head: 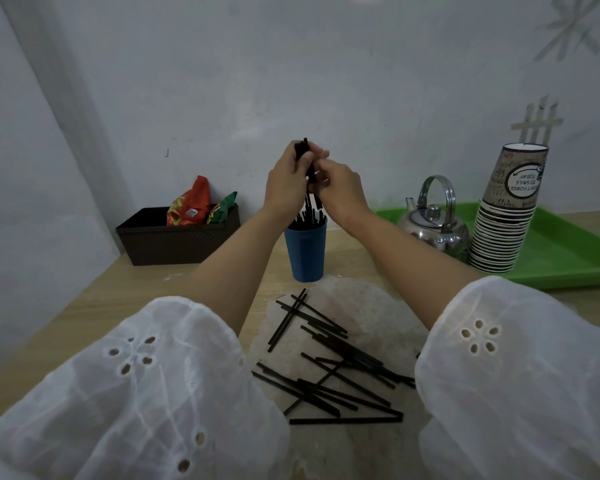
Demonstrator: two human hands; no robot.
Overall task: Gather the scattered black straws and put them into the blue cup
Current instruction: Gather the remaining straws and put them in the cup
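Loose black straws (pixel 329 362) remain scattered on the table (pixel 146 289), while left hand (pixel 288 183) and right hand (pixel 340 190) pinch a bundle (pixel 309 168) above the partly filled blue cup (pixel 306 252).

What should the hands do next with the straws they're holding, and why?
Probably lower the held straws into the blue cup and let go: the left hand and right hand grip them just above its mouth, and more scattered straws wait on the table.
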